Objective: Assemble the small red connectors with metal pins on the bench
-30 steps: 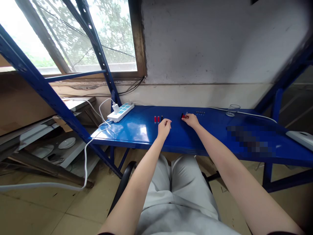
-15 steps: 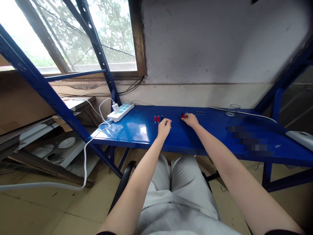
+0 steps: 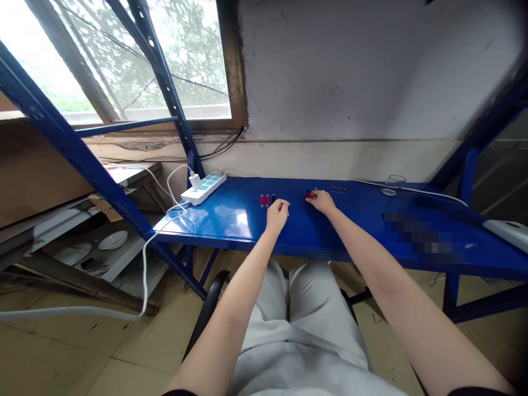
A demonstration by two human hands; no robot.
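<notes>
Above the blue tabletop, my left hand (image 3: 278, 214) is closed, with thumb and fingertips brought together. Anything between those fingertips is too small to make out. Just beyond it stand two small red cylinders with pale lower ends (image 3: 264, 201) and a black one (image 3: 273, 197), partly covered by the hand. To the right, my right hand (image 3: 324, 201) pinches at a small red-and-black piece (image 3: 307, 194), which its fingers partly hide. A tiny pale piece (image 3: 315, 190) shows just behind those fingers.
Several tiny metallic pieces (image 3: 338, 190) lie in a row behind my right hand. A clear glass (image 3: 393, 185) stands at the back right. On the left sits a white power strip (image 3: 203, 188) with its cable. A blurred dark patch (image 3: 424, 237) covers part of the right side.
</notes>
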